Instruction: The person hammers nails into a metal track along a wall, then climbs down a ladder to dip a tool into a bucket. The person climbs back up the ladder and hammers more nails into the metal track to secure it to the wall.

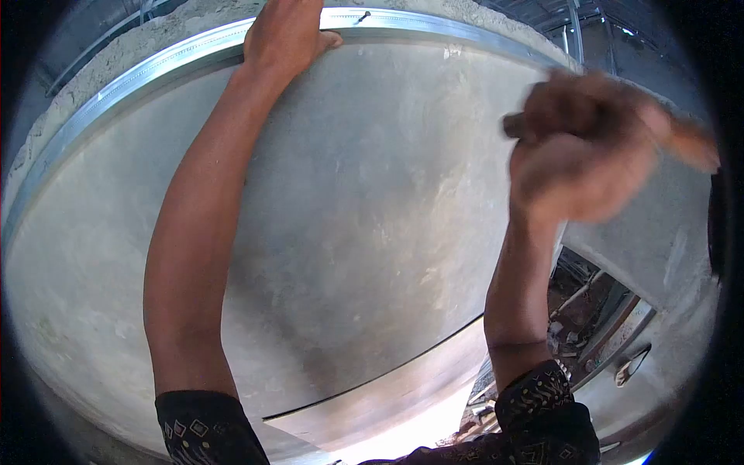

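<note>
A long shiny metal channel (434, 27) runs along the upper edge of the grey plastered wall (349, 201). My left hand (283, 39) reaches up and holds the channel, its thumb at the lower edge; the other fingers are largely cut off by the top of the view. To the right of that hand, a dark nail (363, 17) sticks out of the channel. Raised at the right, my right hand (585, 155) is closed around the wooden handle of a hammer (694, 145). Motion blurs it, and its dark head shows at the right margin.
Rough mortar (186, 31) lies above the channel. A pale board (387, 387) lies below the wall's dark lower edge. At the lower right, an opening shows rubble and sticks (577, 310) beside another plastered surface (651, 256). Metal roofing (519, 15) appears overhead.
</note>
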Motion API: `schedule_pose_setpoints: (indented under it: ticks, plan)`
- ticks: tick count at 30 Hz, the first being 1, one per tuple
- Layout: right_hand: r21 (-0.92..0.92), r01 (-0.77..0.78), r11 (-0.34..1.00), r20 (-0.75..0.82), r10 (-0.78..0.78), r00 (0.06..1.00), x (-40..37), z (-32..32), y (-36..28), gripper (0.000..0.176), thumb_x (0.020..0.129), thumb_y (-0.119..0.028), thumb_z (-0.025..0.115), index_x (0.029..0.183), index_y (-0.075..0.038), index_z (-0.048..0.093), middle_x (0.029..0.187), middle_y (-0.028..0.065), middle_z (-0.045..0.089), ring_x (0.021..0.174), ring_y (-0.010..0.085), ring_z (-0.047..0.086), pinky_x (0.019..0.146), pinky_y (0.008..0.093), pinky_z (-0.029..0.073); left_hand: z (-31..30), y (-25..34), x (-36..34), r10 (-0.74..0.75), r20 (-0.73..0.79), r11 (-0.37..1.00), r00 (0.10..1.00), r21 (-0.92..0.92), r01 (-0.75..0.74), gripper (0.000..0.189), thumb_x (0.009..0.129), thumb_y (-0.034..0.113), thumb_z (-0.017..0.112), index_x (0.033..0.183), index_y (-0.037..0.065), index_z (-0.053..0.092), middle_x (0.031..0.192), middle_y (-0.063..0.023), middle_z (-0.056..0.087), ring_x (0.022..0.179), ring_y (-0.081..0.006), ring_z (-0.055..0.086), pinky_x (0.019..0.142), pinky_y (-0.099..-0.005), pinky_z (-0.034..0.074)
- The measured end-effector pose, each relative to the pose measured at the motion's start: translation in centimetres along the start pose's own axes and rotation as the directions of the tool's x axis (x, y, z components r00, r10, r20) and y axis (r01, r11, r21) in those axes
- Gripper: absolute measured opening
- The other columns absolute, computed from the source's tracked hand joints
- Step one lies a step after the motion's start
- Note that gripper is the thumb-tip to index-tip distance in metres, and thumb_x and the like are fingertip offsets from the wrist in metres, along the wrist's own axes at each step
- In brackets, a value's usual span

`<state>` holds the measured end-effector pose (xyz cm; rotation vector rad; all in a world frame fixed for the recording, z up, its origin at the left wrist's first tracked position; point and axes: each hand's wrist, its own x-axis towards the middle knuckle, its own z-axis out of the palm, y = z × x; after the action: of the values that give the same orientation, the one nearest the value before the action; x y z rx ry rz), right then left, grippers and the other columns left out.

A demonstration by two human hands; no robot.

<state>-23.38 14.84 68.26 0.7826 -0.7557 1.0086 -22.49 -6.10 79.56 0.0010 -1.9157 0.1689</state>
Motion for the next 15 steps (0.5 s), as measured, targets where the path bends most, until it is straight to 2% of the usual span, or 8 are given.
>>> schedule_pose_setpoints:
  ticks: [2, 3, 4, 5, 6, 7, 11, 15]
  plan:
    - [0.724, -0.005, 0.690, 0.022, -0.016, 1.000, 1.1, -1.2, 0.8, 0.054, 0.105, -0.045, 0.027, 0.068, -0.010, 0.046, 0.050, 0.0007, 0.036, 0.041, 0.0180, 0.032, 0.043, 0.0292, 0.037, 0.1, 0.3, -0.2, -0.044, 0.014, 0.999, 0.999, 0.027, 0.044, 0.100, 0.080, 0.021, 0.083, 0.157, 0.007, 0.019, 0.144, -0.0244, 0.047, 0.134, -0.0391, 0.045, 0.113, -0.0460, 0.040]
    - [0.722, -0.007, 0.692, 0.023, -0.015, 1.000, -1.2, 0.0, 2.3, 0.054, 0.105, -0.045, 0.027, 0.068, -0.010, 0.046, 0.050, 0.0007, 0.036, 0.041, 0.0180, 0.032, 0.043, 0.0292, 0.037, -0.1, 0.4, -0.3, -0.044, 0.015, 0.999, 0.999, 0.026, 0.044, 0.100, 0.080, 0.021, 0.083, 0.157, 0.007, 0.019, 0.144, -0.0244, 0.047, 0.134, -0.0391, 0.045, 0.113, -0.0460, 0.040]
    - [0.227, 0.016, 0.974, 0.140, -0.049, 0.989, -5.7, 2.4, 4.8, 0.049, 0.105, -0.041, 0.034, 0.072, -0.008, 0.048, 0.055, 0.0051, 0.042, 0.047, 0.0213, 0.039, 0.047, 0.0328, 0.038, -0.2, 0.4, -0.5, -0.046, 0.006, 0.999, 0.999, -0.006, 0.046, 0.100, 0.080, 0.021, 0.083, 0.157, 0.008, 0.020, 0.144, -0.0233, 0.047, 0.134, -0.0388, 0.045, 0.113, -0.0461, 0.040]
    - [-0.338, 0.098, 0.936, 0.254, -0.010, 0.967, -8.4, 4.0, 5.7, 0.043, 0.104, -0.036, 0.042, 0.076, -0.005, 0.051, 0.061, 0.0095, 0.047, 0.053, 0.0246, 0.046, 0.051, 0.0363, 0.040, -0.3, 0.3, -0.7, -0.047, 0.001, 0.998, 0.999, -0.036, 0.047, 0.100, 0.080, 0.021, 0.083, 0.157, 0.009, 0.021, 0.145, -0.0222, 0.047, 0.134, -0.0384, 0.045, 0.113, -0.0462, 0.039]
    - [-0.396, -0.433, 0.810, 0.615, 0.584, 0.529, -7.9, 4.2, 4.5, 0.034, 0.106, -0.029, 0.040, 0.097, 0.000, 0.057, 0.070, 0.0198, 0.060, 0.069, 0.0286, 0.063, 0.061, 0.0411, 0.047, 0.0, 0.4, -1.1, -0.043, 0.009, 0.998, 0.999, -0.036, 0.043, 0.100, 0.080, 0.021, 0.083, 0.157, 0.009, 0.021, 0.145, -0.0222, 0.047, 0.134, -0.0384, 0.045, 0.113, -0.0462, 0.039]
    - [-0.219, -0.571, 0.791, 0.509, 0.592, 0.624, -9.0, 4.4, 4.4, 0.031, 0.107, -0.027, 0.040, 0.098, 0.000, 0.053, 0.069, 0.0151, 0.059, 0.064, 0.0221, 0.061, 0.060, 0.0399, 0.047, 0.3, 0.1, -1.0, -0.041, 0.009, 0.999, 0.999, -0.036, 0.041, 0.099, 0.080, 0.021, 0.083, 0.157, 0.010, 0.021, 0.145, -0.0215, 0.047, 0.134, -0.0383, 0.045, 0.114, -0.0465, 0.039]
    - [0.051, -0.488, 0.872, 0.226, 0.466, 0.856, -6.2, 2.8, 3.3, 0.029, 0.106, -0.027, 0.045, 0.092, -0.002, 0.050, 0.060, 0.0003, 0.050, 0.052, 0.0084, 0.051, 0.046, 0.0288, 0.039, 0.6, 0.1, -1.0, -0.002, -0.077, 1.000, 0.997, -0.004, 0.002, 0.099, 0.080, 0.020, 0.083, 0.157, 0.013, 0.022, 0.145, -0.0213, 0.046, 0.134, -0.0379, 0.045, 0.114, -0.0473, 0.038]
    - [0.537, -0.326, 0.778, 0.008, 0.382, 0.924, -3.7, 3.1, 1.3, 0.031, 0.106, -0.028, 0.046, 0.087, -0.003, 0.047, 0.057, -0.0054, 0.045, 0.048, 0.0044, 0.039, 0.043, 0.0236, 0.032, 0.1, 0.2, -0.9, -0.012, -0.051, 1.000, 0.999, 0.012, 0.013, 0.097, 0.079, 0.021, 0.083, 0.156, 0.011, 0.024, 0.144, -0.0218, 0.048, 0.134, -0.0378, 0.046, 0.113, -0.0470, 0.039]
